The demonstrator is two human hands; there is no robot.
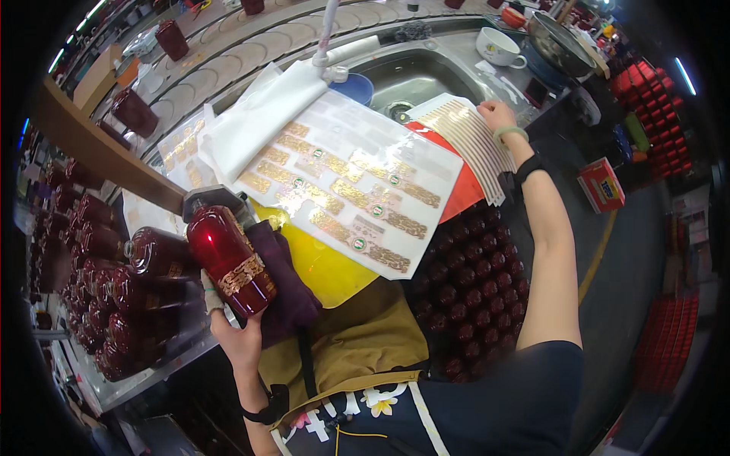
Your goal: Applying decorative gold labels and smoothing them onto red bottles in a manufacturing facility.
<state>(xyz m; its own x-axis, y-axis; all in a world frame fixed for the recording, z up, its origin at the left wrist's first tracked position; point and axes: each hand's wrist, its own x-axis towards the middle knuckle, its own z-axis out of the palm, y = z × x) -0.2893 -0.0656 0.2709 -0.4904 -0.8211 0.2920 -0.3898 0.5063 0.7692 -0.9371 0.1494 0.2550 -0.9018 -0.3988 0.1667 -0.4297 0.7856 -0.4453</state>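
My left hand [239, 338] is closed around the lower end of a dark red glass bottle [228, 254]. The bottle leans, its neck against a grey angular holder [214, 199], and a gold patterned band wraps its lower part. My right hand [498, 115] has its fingers drawn together at the far right corner of a striped sheet [471, 148]; whatever they pinch is too small to make out. Between my hands lies a large sheet of gold decals [342, 194] with green round marks. Beneath the sheets show an orange-red sheet [465, 194] and a yellow sheet [327, 266].
Many dark red bottles [156, 254] crowd the left side. A metal sink [426, 76] with a blue bowl [353, 89] lies ahead, beside a white mug [498, 47]. Rows of bottles [479, 281] stand low by my right arm. A red-yellow box [602, 185] is farther right.
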